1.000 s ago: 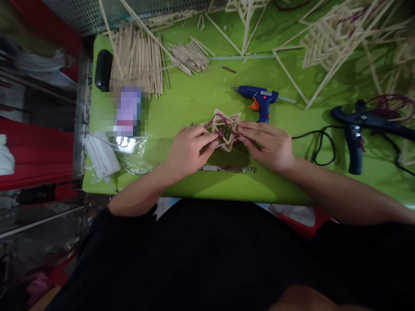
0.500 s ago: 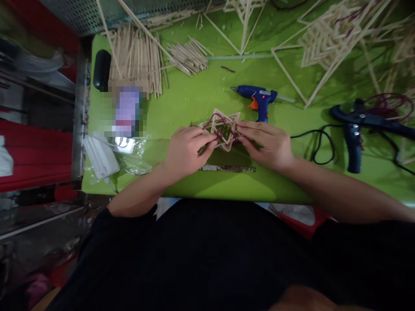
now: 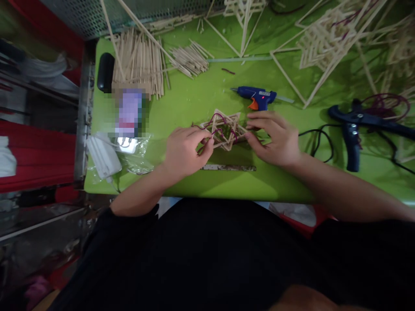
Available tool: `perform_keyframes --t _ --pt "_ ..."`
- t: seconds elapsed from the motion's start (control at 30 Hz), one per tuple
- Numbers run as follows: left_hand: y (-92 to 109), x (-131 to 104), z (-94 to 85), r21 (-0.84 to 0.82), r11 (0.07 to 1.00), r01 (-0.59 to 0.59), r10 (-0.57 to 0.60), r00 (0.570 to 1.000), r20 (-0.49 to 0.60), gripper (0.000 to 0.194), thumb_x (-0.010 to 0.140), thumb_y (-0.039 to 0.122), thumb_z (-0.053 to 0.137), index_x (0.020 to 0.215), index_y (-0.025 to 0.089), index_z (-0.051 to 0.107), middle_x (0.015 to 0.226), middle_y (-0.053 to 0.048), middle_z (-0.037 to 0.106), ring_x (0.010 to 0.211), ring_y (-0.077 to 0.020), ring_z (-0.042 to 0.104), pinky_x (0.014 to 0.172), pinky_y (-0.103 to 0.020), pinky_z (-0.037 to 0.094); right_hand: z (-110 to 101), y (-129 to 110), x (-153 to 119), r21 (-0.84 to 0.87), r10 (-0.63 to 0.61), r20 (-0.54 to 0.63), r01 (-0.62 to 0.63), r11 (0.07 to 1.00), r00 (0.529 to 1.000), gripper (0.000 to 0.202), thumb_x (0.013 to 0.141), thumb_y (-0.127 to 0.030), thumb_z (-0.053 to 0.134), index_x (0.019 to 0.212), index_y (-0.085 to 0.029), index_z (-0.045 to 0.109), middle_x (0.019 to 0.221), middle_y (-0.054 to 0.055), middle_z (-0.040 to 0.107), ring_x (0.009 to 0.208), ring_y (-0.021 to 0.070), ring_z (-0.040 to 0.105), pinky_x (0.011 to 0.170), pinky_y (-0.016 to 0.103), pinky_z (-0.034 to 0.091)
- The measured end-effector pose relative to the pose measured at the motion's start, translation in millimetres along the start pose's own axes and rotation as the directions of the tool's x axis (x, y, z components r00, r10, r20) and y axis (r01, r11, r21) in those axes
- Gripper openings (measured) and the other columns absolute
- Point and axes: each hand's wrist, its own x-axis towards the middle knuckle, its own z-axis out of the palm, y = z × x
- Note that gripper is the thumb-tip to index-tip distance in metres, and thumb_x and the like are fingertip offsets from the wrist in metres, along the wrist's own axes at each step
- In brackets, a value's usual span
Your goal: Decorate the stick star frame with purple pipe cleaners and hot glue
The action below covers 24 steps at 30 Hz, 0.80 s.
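A small star-shaped frame of thin wooden sticks [image 3: 229, 134] lies on the green table in front of me, with purple cord [image 3: 219, 115] looped through it. At its left side my left hand [image 3: 188, 149] is closed, thumb and forefinger pinched together on a strand of the cord. My right hand [image 3: 274, 137] has its fingers apart at the star's right point; the thumb tip is at that point, and whether it touches I cannot tell. Just behind the right hand lies a blue glue gun [image 3: 257, 95] with an orange trigger. A stained flat metal strip [image 3: 228, 167] rests nearer to me.
Wooden sticks [image 3: 139, 60] lie in a bundle at the back left, beside shorter sticks [image 3: 189, 58]. Larger stick frames [image 3: 324, 47] stand at the back right. A dark-handled cutter [image 3: 352, 142] and black cable [image 3: 319, 134] are on the right. A white adapter [image 3: 103, 154] lies left.
My right hand has drawn back rightward from the star and its fingers have spread. The left hand has shifted slightly left, the cord at its fingertips. The star has hardly moved.
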Motion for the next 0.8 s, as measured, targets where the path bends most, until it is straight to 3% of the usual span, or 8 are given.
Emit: perform_keyframes --t 0.2,0.3,0.43,0.5,0.57,0.63,0.7,0.8 --pt "-4 -4 3.1 0.056 0.997 -0.057 0.064 0.991 -0.118 0.019 0.107 0.023 0.072 0.12 0.014 0.083 0.098 -0.009 0.085 0.082 -0.0202 0.077 0.069 -0.034 0.06 -19 8 11 -0.234 0.27 0.077 -0.245 0.941 0.96 0.027 0.109 -0.049 0.069 0.109 -0.024 0.081 0.117 0.014 0.086 0.101 0.0333 0.081 0.092 0.056 0.069" --pt "-4 -6 1.8 0.086 0.993 -0.075 0.088 0.983 -0.16 0.025 0.107 0.026 0.071 0.127 0.014 0.08 0.107 -0.012 0.081 0.09 -0.0231 0.075 0.073 -0.037 0.062 -26 15 21 -0.412 0.446 0.107 -0.369 0.833 0.889 0.032 0.111 -0.052 0.067 0.114 -0.023 0.079 0.123 0.019 0.084 0.108 0.0354 0.077 0.099 0.057 0.066" --pt "-3 -4 0.8 0.039 0.994 -0.103 0.109 0.977 -0.183 0.026 0.107 0.025 0.07 0.132 0.019 0.076 0.112 -0.011 0.077 0.093 -0.0226 0.074 0.075 -0.037 0.063 -24 15 36 -0.5 0.614 0.091 -0.498 0.709 0.784 0.039 0.107 -0.055 0.072 0.125 -0.02 0.078 0.123 0.02 0.085 0.109 0.0395 0.078 0.099 0.058 0.065" --pt "-2 -3 4.4 0.003 0.98 -0.2 0.195 0.954 -0.229 0.023 0.108 0.024 0.069 0.129 0.021 0.075 0.109 -0.009 0.077 0.089 -0.0208 0.073 0.073 -0.036 0.061 -20 13 44 -0.535 0.673 0.063 -0.545 0.646 0.737 0.041 0.106 -0.06 0.073 0.116 -0.02 0.08 0.116 0.018 0.086 0.109 0.0413 0.08 0.098 0.06 0.065" --pt "0 -3 11.2 0.001 0.935 -0.355 0.341 0.896 -0.283 0.016 0.108 0.023 0.069 0.123 0.02 0.075 0.101 -0.006 0.077 0.082 -0.0186 0.071 0.069 -0.035 0.056 -16 14 52 -0.553 0.72 0.057 -0.579 0.6 0.692 0.047 0.104 -0.067 0.074 0.101 -0.021 0.08 0.106 0.018 0.084 0.106 0.0421 0.081 0.098 0.061 0.065" --pt "6 -6 19.2 0.021 0.856 -0.517 0.505 0.826 -0.251 0.012 0.109 0.022 0.068 0.118 0.02 0.075 0.094 -0.003 0.078 0.076 -0.0167 0.069 0.069 -0.035 0.053 -12 20 57 -0.546 0.745 0.072 -0.599 0.586 0.663 0.048 0.101 -0.067 0.079 0.088 -0.021 0.076 0.095 0.017 0.08 0.102 0.0412 0.081 0.095 0.059 0.065" --pt "14 -10 25.7 0.008 0.756 -0.654 0.652 0.751 -0.103 0.012 0.113 0.024 0.067 0.117 0.021 0.077 0.092 -0.001 0.081 0.075 -0.016 0.069 0.072 -0.035 0.053 -9 28 59 -0.517 0.743 0.081 -0.609 0.601 0.664 0.044 0.099 -0.059 0.083 0.08 -0.022 0.071 0.082 0.014 0.075 0.094 0.0374 0.079 0.092 0.055 0.065" --pt "30 -15 28.9 -0.055 0.599 -0.799 0.799 0.592 0.11 0.014 0.116 0.025 0.069 0.111 0.022 0.081 0.084 -0.001 0.08 0.072 -0.0167 0.069 0.069 -0.036 0.051 -5 40 55 -0.398 0.681 0.045 -0.612 0.683 0.731 0.045 0.099 -0.05 0.084 0.07 -0.027 0.058 0.061 0.006 0.058 0.078 0.0294 0.07 0.087 0.052 0.064"
